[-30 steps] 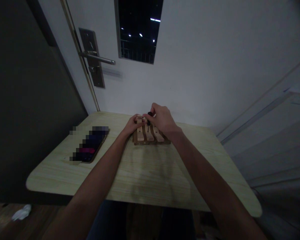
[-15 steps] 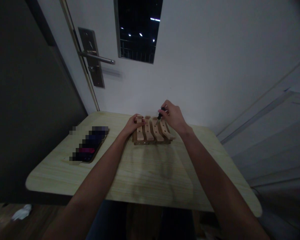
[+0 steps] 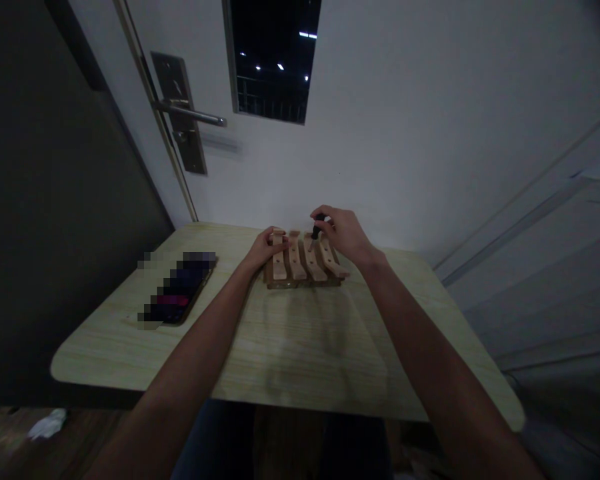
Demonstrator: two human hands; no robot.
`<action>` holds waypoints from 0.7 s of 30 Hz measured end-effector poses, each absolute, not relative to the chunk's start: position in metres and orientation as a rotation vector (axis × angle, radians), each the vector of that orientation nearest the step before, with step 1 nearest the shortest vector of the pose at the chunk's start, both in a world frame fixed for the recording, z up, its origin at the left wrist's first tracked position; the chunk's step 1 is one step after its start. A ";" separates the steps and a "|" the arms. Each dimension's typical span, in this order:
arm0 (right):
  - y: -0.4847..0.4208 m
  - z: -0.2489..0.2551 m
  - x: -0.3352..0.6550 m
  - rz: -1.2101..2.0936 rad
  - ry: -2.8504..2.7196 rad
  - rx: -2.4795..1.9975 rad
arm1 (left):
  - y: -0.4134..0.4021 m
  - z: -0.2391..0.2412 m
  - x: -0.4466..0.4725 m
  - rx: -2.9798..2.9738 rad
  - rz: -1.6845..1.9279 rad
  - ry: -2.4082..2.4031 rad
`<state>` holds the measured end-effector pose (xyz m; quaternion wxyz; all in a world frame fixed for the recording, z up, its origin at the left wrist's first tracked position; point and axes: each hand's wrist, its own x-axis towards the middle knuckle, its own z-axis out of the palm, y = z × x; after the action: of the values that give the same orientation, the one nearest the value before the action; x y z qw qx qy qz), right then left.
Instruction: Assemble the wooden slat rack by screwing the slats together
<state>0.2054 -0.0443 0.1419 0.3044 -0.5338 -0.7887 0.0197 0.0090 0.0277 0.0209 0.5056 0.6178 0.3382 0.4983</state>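
A wooden rack (image 3: 305, 283) lies on the table, its board carrying several pale wooden hook-shaped pieces (image 3: 295, 263) with dark holes in them. My left hand (image 3: 265, 251) is closed on the rack's left end, thumb across the leftmost pieces and fingers at the back edge. Above the rack's right half, my right hand (image 3: 346, 230) grips a short screwdriver (image 3: 317, 227) by its black handle. The screwdriver tilts down, and its tip is at the third piece from the left. Whether a screw sits under the tip is too small to tell.
A phone (image 3: 183, 293), partly blurred out, lies on the left of the light wood-grain table (image 3: 300, 360). Behind the table stands a white door with a metal handle (image 3: 193, 113) and a dark window (image 3: 275, 60). White crumpled material (image 3: 49, 424) lies on the floor at left.
My right hand and the screwdriver have shifted slightly left, and the handle's tilt has changed a little. My left hand keeps its hold on the rack. The view has moved slightly.
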 end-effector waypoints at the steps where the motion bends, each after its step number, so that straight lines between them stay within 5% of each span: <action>1: -0.045 0.143 0.204 0.002 -2.085 -1.465 | 0.028 0.021 0.009 1.491 1.201 0.819; 9: -0.048 0.142 0.190 -0.369 -2.073 -1.941 | 0.034 0.017 0.010 1.487 1.213 0.818; 21: -0.066 0.152 0.202 -0.041 -2.327 -1.561 | 0.030 0.019 0.010 1.552 1.290 0.783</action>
<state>0.2018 -0.0660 0.1515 0.1688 -0.5492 -0.8183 -0.0146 0.0102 0.0299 0.0188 0.4692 0.6332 0.3194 0.5262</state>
